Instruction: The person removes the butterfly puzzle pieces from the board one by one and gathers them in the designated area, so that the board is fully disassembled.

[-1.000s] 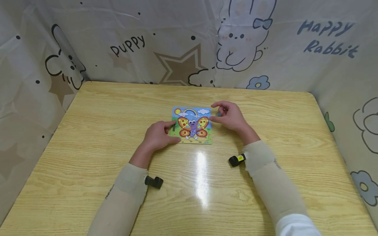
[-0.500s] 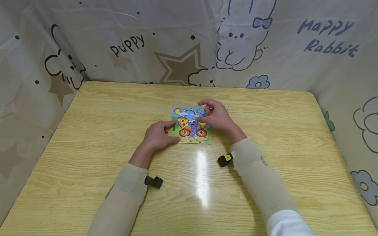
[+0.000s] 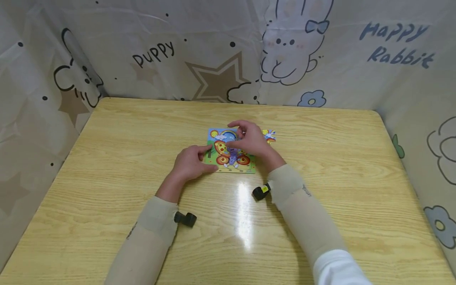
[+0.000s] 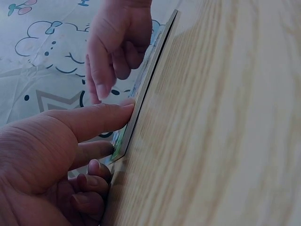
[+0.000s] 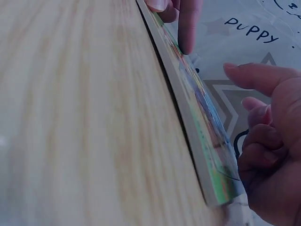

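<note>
A square puzzle board (image 3: 223, 160) with a butterfly picture lies on the table. My left hand (image 3: 190, 162) rests at its left side, thumb and index finger laid straight on the board, the other fingers curled beside it, as the left wrist view shows. My right hand (image 3: 253, 138) is over the upper right of the board, covering part of the butterfly. Its thumb and index finger stand apart and the rest are curled; no piece shows between them. In the right wrist view the right hand (image 5: 277, 136) appears raised off the board (image 5: 207, 141).
A small colourful piece or pieces (image 3: 269, 135) with an uneven outline lie just right of the right hand, partly covered by it. The wooden table (image 3: 142, 130) is bounded at the back and sides by a cartoon-printed cloth (image 3: 149, 23). Small black cameras (image 3: 185, 219) sit at both wrists.
My right hand has moved left from the board's right edge to over its upper middle, uncovering the colourful pieces to the right. The left hand and board have stayed in place.
</note>
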A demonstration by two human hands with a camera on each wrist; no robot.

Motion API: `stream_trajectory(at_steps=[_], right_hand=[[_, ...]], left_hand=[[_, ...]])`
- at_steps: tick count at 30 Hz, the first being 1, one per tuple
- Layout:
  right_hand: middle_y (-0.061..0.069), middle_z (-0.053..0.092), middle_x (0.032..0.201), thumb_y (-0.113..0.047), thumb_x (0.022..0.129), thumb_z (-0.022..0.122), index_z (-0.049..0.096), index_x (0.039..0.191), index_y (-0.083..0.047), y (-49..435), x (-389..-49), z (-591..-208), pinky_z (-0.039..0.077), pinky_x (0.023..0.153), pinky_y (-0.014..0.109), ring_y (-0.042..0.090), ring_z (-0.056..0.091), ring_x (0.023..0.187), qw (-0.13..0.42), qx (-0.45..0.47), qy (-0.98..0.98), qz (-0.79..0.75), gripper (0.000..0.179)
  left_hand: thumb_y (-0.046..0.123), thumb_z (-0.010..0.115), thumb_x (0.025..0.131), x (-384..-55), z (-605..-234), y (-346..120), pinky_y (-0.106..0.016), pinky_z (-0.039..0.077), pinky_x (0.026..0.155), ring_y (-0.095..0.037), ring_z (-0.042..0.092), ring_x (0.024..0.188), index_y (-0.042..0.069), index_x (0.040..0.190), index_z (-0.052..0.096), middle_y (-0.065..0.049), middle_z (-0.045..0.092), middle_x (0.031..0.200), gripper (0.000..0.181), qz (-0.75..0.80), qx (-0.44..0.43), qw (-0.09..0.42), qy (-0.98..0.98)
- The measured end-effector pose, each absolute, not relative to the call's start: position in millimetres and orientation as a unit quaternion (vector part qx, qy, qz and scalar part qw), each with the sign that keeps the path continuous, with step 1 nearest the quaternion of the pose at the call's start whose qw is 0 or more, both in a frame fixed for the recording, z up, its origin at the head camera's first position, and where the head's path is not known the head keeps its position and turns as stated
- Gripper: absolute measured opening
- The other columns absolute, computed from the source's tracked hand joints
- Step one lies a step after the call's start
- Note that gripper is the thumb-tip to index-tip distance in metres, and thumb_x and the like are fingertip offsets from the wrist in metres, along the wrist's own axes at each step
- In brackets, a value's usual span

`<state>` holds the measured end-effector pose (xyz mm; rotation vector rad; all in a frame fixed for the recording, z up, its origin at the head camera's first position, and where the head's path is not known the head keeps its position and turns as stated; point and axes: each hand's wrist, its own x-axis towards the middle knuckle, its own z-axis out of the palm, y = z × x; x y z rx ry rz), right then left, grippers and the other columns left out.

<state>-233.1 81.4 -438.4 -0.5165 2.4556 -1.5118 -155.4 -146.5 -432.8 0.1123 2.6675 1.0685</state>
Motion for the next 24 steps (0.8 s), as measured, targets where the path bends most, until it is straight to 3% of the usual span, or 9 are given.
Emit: stream_trajectory(at_steps=[9, 24], right_hand=[[0.005, 0.049, 0.074, -0.021, 0.078, 0.088, 0.065, 0.124, -0.011, 80.1, -238.1, -446.9, 0.038, 0.072, 0.033, 0.020, 0.043, 0.064, 0.115, -0.162, 0.860, -0.469, 0.052], [0.004, 0.051, 0.074, -0.028, 0.078, 0.088, 0.068, 0.117, -0.015, 78.0, -241.1, -442.3, 0.038, 0.062, 0.033, 0.019, 0.047, 0.063, 0.135, -0.143, 0.887, -0.418, 0.046]], left_hand=[[0.038, 0.087, 0.077, -155.4, -433.4, -146.7, -0.036, 0.032, 0.067, -0.023, 0.044, 0.076, 0.019, 0.143, 0.058, -0.007, 0.048, 0.084, 0.075, 0.370, 0.041, 0.132, 0.919], [0.037, 0.087, 0.077, -155.4, -433.2, -147.4, -0.036, 0.032, 0.067, -0.023, 0.043, 0.075, 0.019, 0.144, 0.058, -0.007, 0.047, 0.083, 0.075, 0.374, 0.043, 0.131, 0.917]])
